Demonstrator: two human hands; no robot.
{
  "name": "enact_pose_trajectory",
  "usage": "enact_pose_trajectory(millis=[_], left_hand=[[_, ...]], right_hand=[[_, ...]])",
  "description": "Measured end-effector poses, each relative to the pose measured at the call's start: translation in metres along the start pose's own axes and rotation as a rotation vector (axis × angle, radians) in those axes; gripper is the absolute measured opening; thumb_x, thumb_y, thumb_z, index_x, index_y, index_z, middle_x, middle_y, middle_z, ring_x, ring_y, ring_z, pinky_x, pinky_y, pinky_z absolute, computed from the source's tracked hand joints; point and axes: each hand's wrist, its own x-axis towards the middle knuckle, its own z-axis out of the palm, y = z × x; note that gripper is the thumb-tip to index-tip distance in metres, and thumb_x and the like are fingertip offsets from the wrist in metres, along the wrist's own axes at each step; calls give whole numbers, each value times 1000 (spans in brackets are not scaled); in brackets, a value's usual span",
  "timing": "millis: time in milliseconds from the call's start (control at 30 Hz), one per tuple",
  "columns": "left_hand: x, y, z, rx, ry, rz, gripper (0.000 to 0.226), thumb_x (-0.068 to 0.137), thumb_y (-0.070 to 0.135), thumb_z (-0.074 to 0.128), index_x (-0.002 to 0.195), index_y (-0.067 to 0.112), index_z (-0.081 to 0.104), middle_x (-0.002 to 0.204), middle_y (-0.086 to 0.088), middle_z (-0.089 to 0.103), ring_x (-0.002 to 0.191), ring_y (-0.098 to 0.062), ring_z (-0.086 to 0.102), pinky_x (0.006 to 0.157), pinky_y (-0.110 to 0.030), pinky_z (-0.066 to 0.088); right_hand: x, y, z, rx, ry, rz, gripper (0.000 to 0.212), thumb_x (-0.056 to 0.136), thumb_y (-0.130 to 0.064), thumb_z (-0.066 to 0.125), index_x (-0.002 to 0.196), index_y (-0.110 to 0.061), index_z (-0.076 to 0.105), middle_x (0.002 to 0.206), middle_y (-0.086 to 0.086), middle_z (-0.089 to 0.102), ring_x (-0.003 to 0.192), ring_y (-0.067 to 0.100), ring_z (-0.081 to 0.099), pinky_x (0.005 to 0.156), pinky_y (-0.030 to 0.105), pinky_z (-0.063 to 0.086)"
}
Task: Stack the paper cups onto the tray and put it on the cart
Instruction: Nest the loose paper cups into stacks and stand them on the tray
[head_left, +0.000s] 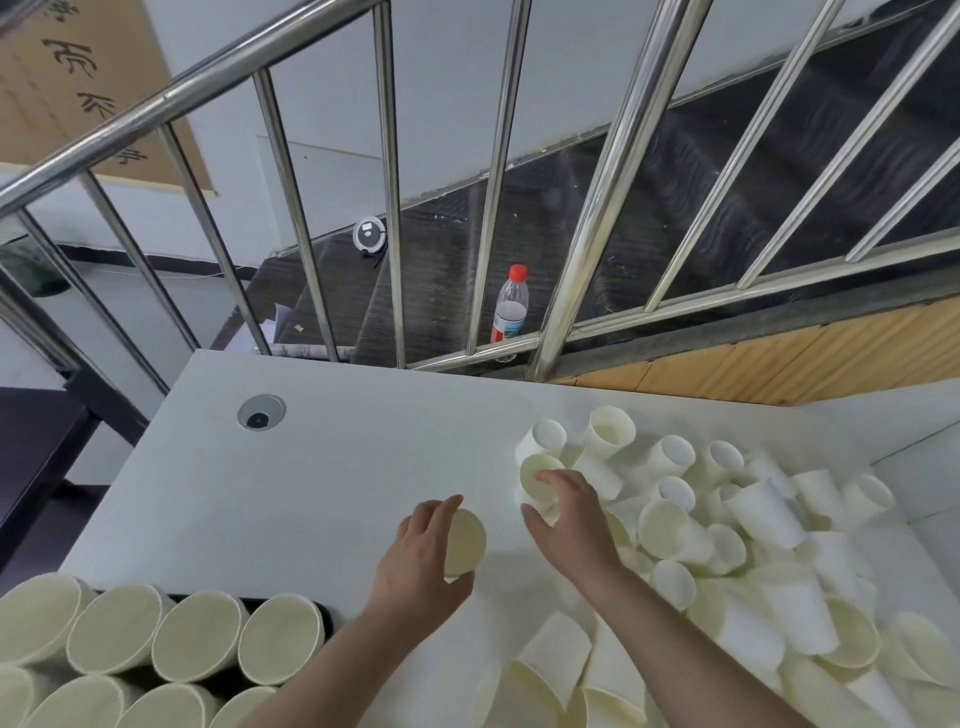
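Left hand (423, 558) grips one cream paper cup (464, 542) above the white tabletop (322, 467); right hand (569, 512) grasps another cream cup (537, 475) at the loose pile's edge (cups lying jumbled).

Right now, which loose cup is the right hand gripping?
The cup at the pile's near-left edge, mouth facing the camera, under the right hand; the left hand holds a separate cup.
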Motion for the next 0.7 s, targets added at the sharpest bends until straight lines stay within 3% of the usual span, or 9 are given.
enact_pose_trajectory(millis=[200, 500, 700], left_hand=[[-1, -6, -1, -3, -1, -23, 76, 80, 35, 61, 145, 32, 21, 138, 13, 33, 124, -11, 38, 83, -23, 47], [-3, -10, -3, -12, 8, -50, 75, 81, 34, 61, 145, 32, 22, 137, 12, 33, 123, -12, 39, 83, -23, 47], [-10, -4, -5, 8, 12, -34, 75, 81, 35, 60, 145, 32, 21, 137, 12, 33, 123, -12, 38, 83, -24, 47]], right_hand=[[31, 0, 1, -419, -228, 11, 66, 92, -38, 58, 148, -26, 26, 157, 8, 14, 143, 30, 19, 113, 40, 29], [46, -5, 11, -497, -229, 8, 49, 92, -27, 55, 138, -24, 38, 145, 9, 24, 123, 31, 40, 98, 36, 41], [30, -9, 7, -348, -219, -34, 62, 88, -26, 61, 144, -25, 34, 147, 5, 19, 130, 29, 33, 101, 34, 42]])
